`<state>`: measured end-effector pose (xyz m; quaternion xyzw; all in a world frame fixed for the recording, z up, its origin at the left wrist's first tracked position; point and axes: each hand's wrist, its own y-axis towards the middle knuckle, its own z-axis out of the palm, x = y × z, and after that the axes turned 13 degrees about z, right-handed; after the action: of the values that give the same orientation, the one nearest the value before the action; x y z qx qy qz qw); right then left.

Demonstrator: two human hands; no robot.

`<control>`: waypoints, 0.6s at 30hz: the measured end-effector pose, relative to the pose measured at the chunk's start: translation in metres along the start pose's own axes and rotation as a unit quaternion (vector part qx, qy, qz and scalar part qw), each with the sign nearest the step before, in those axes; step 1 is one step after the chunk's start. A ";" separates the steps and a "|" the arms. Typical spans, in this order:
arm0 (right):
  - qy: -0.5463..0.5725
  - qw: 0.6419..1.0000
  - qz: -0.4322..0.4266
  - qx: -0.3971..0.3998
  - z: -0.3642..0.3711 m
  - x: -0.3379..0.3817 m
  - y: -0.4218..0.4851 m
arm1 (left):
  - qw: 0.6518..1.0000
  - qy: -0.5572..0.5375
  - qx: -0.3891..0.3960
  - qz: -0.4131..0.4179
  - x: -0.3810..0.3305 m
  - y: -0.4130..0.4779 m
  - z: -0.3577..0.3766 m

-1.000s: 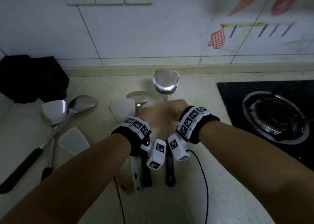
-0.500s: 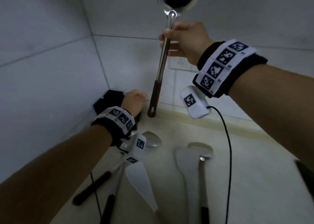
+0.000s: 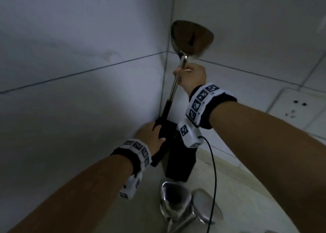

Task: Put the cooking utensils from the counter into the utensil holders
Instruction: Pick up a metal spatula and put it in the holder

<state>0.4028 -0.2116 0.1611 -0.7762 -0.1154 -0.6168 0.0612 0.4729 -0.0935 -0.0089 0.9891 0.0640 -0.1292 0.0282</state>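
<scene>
Clearly my right hand (image 3: pixel 191 77) is closed on the steel shaft of the long steel ladle with a dark grip (image 3: pixel 191 36), bowl up, grip tip entering the black utensil holders (image 3: pixel 180 160) in the tabletop (image 3: pixel 234 188) corner. My left hand (image 3: pixel 150 135) curls over a holder's rim. I judge the ladle rigid, top-heavy and slick, so holding high steadies it.

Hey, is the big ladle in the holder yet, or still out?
Going in. The ladle stands nearly upright, bowl up, in the right hand; its dark handle end meets the top of the black holder, steadied by the left hand.
</scene>
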 end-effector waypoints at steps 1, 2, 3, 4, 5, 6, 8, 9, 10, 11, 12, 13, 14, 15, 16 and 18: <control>0.003 1.000 0.013 0.002 0.009 -0.008 0.004 | 1.000 -0.003 0.003 0.001 0.004 0.005 0.004; 0.002 1.000 0.024 0.000 0.016 -0.016 0.008 | 1.000 -0.002 0.007 0.000 0.008 0.011 0.008; 0.002 0.999 0.033 -0.006 0.024 -0.026 0.011 | 1.000 0.005 0.015 0.002 0.012 0.015 0.012; 0.002 0.999 0.039 -0.010 0.031 -0.035 0.013 | 1.000 0.015 0.024 0.006 0.015 0.018 0.018; 0.002 0.999 0.043 -0.011 0.038 -0.045 0.015 | 0.999 0.024 0.030 0.010 0.018 0.019 0.024; 0.002 0.999 0.047 -0.008 0.044 -0.055 0.016 | 0.999 0.028 0.031 0.013 0.020 0.019 0.028; -0.005 0.998 0.061 -0.002 0.053 -0.071 0.017 | 0.999 0.025 0.017 0.021 0.023 0.019 0.033; -0.014 0.998 0.063 -0.003 0.056 -0.077 0.019 | 0.999 0.021 0.009 0.025 0.025 0.019 0.034; -0.026 0.998 0.060 -0.007 0.058 -0.080 0.022 | 0.999 0.017 0.006 0.029 0.025 0.020 0.034; -0.036 0.998 0.059 -0.011 0.059 -0.081 0.026 | 0.999 0.013 0.006 0.031 0.025 0.020 0.034; -0.038 0.997 0.061 -0.016 0.059 -0.079 0.030 | 0.999 0.009 0.003 0.032 0.025 0.020 0.033; -0.032 0.997 0.065 -0.023 0.058 -0.077 0.035 | 0.999 0.007 -0.003 0.036 0.025 0.020 0.033; -0.024 0.997 0.065 -0.033 0.057 -0.074 0.040 | 0.999 0.005 -0.010 0.041 0.025 0.020 0.032; -0.018 0.997 0.061 -0.043 0.056 -0.072 0.043 | 0.999 0.002 -0.015 0.046 0.026 0.020 0.032; -0.014 0.997 0.061 -0.046 0.055 -0.071 0.046 | 0.999 -0.002 -0.016 0.049 0.026 0.020 0.032; 0.003 0.996 0.083 -0.023 0.054 -0.075 0.047 | 0.999 -0.011 -0.017 0.048 0.025 0.020 0.032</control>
<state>0.4498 -0.2516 0.0777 -0.7822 -0.0364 -0.6147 0.0945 0.4917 -0.1126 -0.0454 0.9890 0.0179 -0.1372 0.0523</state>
